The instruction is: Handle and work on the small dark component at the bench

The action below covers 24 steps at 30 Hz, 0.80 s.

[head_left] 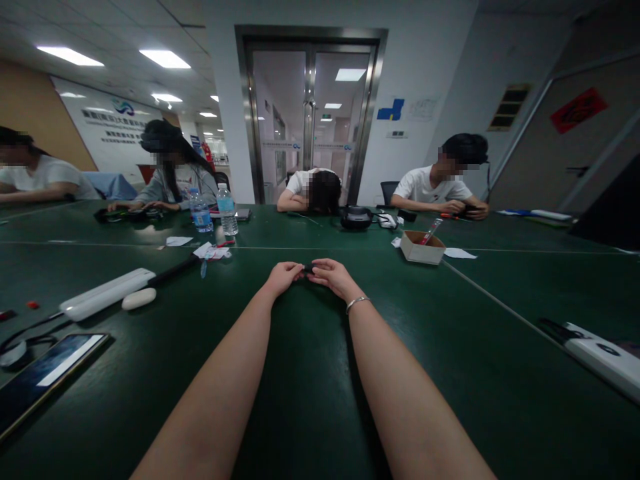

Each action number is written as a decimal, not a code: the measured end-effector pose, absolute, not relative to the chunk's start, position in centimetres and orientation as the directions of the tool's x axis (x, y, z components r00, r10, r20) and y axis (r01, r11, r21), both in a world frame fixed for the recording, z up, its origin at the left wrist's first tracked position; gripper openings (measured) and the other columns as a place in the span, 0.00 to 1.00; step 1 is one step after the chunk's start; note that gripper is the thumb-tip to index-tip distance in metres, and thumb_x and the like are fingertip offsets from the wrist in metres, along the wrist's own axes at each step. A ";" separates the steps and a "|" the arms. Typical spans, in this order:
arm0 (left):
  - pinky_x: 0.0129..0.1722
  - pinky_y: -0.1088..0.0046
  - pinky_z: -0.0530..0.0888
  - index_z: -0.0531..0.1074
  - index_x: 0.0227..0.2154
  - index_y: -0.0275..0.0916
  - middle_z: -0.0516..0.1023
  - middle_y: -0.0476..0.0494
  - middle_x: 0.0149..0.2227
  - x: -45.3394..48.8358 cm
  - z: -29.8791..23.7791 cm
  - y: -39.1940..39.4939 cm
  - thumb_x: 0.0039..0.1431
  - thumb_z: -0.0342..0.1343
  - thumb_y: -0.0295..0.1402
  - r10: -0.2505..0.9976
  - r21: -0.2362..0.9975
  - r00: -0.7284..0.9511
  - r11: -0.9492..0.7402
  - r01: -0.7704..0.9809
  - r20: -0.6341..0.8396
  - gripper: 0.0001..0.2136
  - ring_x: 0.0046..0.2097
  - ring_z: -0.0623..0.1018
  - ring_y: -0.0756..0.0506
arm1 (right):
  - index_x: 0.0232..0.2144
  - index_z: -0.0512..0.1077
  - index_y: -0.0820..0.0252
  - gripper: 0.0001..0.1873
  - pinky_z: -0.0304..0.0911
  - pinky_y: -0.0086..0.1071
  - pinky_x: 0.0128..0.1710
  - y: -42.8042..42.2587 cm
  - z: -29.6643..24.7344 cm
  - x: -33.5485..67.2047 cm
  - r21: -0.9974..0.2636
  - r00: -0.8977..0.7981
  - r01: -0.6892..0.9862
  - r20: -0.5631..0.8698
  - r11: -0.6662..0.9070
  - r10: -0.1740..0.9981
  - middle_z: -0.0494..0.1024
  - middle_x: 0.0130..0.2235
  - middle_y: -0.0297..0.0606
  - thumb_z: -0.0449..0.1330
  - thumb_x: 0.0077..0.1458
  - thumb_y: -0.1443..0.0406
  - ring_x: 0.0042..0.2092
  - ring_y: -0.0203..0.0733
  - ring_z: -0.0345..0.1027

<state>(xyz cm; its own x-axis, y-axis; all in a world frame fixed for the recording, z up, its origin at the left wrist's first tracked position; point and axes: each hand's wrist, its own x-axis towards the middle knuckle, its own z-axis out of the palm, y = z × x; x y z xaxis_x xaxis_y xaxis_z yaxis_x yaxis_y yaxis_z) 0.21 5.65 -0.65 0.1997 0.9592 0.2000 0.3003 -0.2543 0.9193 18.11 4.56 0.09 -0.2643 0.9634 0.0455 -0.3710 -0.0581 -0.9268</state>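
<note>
Both my arms stretch forward over the dark green table [310, 373]. My left hand [286, 276] and my right hand [334, 275] meet near its middle, fingertips close together. Between them is a small dark object [308, 268], mostly covered by the fingers, so its kind does not show. The left thumb and fingers pinch its left end, where a light tip shows. On the other end, the fingers of my right hand are closed around it. A silver bangle [358, 303] circles my right wrist.
To the left lie a smartphone [50, 373], a white elongated device [107, 293] and a white oval case [139, 299]. Water bottles [227, 212] stand farther back. A small open box [423, 250] sits right of centre. Several people are seated across the table; one person [313, 190] rests head down.
</note>
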 end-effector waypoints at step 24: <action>0.27 0.74 0.64 0.73 0.27 0.32 0.72 0.45 0.23 0.4 -0.6 5.8 0.49 0.53 0.47 0.962 0.950 0.209 -0.223 0.221 0.177 0.19 0.25 0.68 0.51 | 0.31 0.70 0.65 0.11 0.71 0.40 0.42 4.5 0.1 18.2 -0.930 -0.270 -0.364 0.049 -0.054 0.962 0.75 0.35 0.40 0.64 0.43 0.77 0.34 0.41 0.74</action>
